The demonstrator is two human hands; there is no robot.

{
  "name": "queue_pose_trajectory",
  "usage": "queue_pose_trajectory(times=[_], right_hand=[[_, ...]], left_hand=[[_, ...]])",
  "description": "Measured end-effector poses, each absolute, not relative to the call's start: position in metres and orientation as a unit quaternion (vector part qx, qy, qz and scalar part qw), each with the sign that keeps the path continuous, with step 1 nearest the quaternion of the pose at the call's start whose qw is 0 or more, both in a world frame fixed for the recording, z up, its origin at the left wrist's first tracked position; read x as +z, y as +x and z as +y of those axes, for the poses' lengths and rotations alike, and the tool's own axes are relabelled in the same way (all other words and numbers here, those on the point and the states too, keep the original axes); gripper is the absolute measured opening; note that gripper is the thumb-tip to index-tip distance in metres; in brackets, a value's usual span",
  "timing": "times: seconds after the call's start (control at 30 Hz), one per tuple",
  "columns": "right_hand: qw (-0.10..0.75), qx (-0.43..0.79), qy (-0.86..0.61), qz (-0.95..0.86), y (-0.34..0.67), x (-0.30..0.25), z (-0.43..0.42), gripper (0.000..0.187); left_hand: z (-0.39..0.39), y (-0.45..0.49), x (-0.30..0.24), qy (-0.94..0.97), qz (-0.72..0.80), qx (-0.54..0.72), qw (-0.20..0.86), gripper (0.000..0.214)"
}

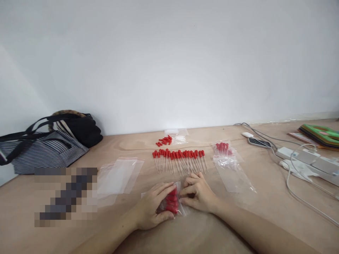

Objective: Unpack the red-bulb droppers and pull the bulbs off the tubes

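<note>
A clear zip bag [180, 209] with red-bulbed droppers [172, 203] inside lies on the table near me. My left hand [154, 206] holds it from the left, fingers along the top and thumb below. At the bag's right end, my right hand [197, 193] has its fingers curled and pinched on the plastic edge. Just beyond my hands, several droppers with red bulbs and thin clear stems [180, 160] lie side by side in a row. Loose red bulbs [164, 141] sit farther back, beside clear plastic [179, 137].
Flat clear bags [119, 176] lie at left. More bags [234, 174], one with red-bulbed droppers [222, 148], lie at right. Beyond them are a phone-like device [259, 142], cables and power strips [304, 157]. A striped bag [50, 151] stands far left, near a blurred patch.
</note>
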State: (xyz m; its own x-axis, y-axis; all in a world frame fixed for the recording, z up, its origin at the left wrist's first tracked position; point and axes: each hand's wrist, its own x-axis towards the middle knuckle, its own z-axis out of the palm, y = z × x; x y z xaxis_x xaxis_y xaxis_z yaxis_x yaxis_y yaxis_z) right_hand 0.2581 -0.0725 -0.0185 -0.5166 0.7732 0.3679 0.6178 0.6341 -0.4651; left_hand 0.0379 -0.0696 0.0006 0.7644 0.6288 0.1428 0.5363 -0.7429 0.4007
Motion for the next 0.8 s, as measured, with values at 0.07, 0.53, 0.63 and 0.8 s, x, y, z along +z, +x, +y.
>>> queue_pose_trajectory(times=[0.07, 0.53, 0.63, 0.8], right_hand=[[0.275, 0.152, -0.414, -0.854, 0.2577, -0.0169, -0.0739, 0.014], [0.264, 0.138, -0.447, -0.843, 0.2524, -0.016, -0.0785, 0.028], [0.261, 0.159, -0.452, -0.838, 0.2515, -0.0156, -0.078, 0.033], [0.255, 0.178, -0.443, -0.841, 0.2505, -0.0148, -0.0774, 0.038]], left_hand=[[-0.0691, 0.0388, 0.0003, 0.924, 0.314, 0.139, 0.168, 0.064], [-0.0723, 0.0406, -0.0002, 0.913, 0.315, 0.166, 0.199, 0.06], [-0.0732, 0.0403, -0.0001, 0.908, 0.322, 0.169, 0.209, 0.06], [-0.0732, 0.0403, -0.0008, 0.9, 0.331, 0.182, 0.218, 0.049]])
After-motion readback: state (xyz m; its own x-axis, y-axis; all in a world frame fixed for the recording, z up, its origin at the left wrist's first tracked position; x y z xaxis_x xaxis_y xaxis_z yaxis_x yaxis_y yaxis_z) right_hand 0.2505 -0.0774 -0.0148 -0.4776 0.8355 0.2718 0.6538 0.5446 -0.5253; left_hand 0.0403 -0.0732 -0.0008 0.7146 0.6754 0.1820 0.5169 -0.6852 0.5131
